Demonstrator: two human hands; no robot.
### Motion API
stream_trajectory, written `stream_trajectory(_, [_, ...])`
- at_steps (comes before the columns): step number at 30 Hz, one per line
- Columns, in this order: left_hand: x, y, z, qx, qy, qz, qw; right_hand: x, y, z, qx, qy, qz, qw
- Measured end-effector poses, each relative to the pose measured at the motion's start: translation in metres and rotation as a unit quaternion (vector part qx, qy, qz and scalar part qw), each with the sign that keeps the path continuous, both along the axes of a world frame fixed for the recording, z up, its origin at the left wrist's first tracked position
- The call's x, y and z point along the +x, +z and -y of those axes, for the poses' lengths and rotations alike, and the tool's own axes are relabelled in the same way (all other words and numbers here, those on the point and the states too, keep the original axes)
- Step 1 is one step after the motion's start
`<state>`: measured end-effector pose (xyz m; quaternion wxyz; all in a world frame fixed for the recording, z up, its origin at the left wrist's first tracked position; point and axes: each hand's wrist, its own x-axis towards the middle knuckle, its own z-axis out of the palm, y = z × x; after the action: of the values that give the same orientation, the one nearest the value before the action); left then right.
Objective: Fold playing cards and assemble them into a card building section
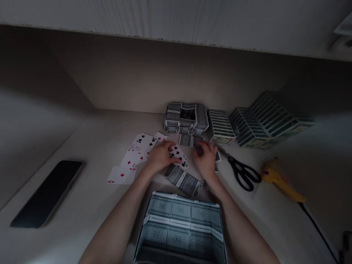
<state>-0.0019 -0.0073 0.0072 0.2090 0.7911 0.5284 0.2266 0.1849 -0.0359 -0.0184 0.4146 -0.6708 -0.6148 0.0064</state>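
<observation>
My left hand [161, 157] has its thumb and fingers on a six of clubs playing card [180, 154] that lies face up. Beside that hand, several face-up playing cards [129, 161] spread out to the left, clubs and diamonds among them. My right hand [205, 158] is curled, fingertips pointing down; what is between them, if anything, is hidden. Card edges show beside it. Behind the hands lies a strip of patterned card backs [187, 140], and a joined patterned card piece [183, 179] rests just in front. Nearest me stands an open box made of playing cards [178, 220].
At the back are a card-built structure with an opening [176, 117] and slatted card structures [221, 124], with a larger stepped one [271, 117]. Black-handled scissors [242, 172] and a yellow glue gun [280, 181] with a cord lie right. A phone [48, 194] lies left. A shelf [176, 22] overhangs.
</observation>
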Motion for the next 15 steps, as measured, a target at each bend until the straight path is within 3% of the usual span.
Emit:
stream_trajectory(5, [0.0031, 0.0027, 0.0033, -0.004, -0.017, -0.035, 0.999, 0.001, -0.0047, -0.0005, -0.026, -0.048, 0.07, 0.996])
stream_trajectory(15, [0.0043, -0.003, 0.0025, 0.009, 0.016, -0.039, 0.999, -0.0012, -0.0063, -0.0002, -0.055, -0.025, 0.071, 0.996])
